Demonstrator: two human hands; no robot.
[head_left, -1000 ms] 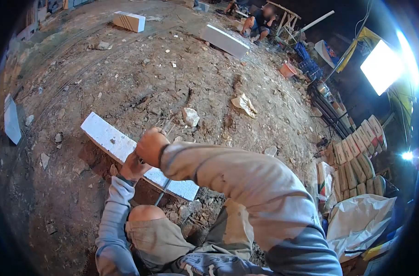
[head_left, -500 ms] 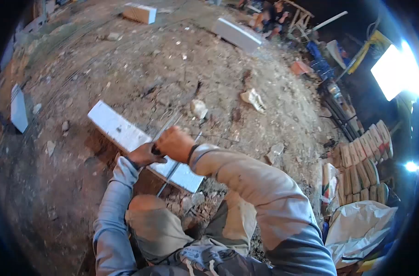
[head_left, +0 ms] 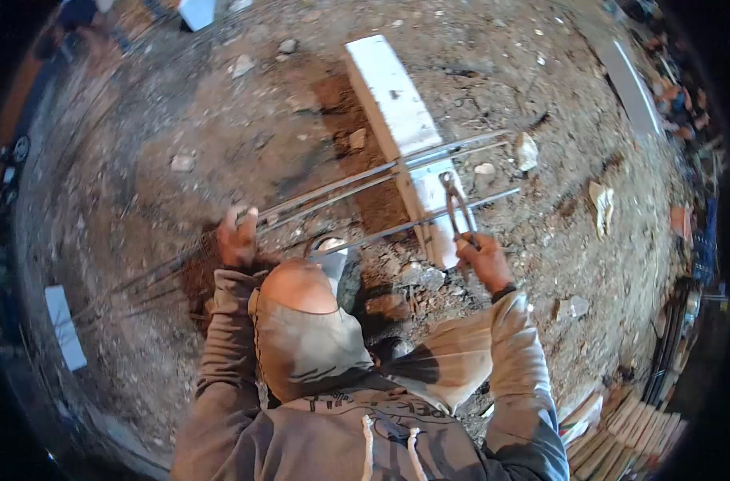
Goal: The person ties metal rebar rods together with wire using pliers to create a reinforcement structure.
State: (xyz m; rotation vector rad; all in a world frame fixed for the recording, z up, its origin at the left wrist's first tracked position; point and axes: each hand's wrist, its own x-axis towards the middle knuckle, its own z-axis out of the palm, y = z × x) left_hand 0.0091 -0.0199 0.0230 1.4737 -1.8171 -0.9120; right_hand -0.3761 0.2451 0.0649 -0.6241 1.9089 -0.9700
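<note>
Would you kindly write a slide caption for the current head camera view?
Right hand holding pincers above a white block crossed by metal rods, left hand near them.

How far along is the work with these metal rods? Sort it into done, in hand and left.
Done: the rods lie across the white block.

In hand: the right hand holds pincers over the block; the left hand is at the rods, its grip unclear.

Left, probably: joining, since the rod nearest the knee lies apart and no finished tie is discernible.
</note>
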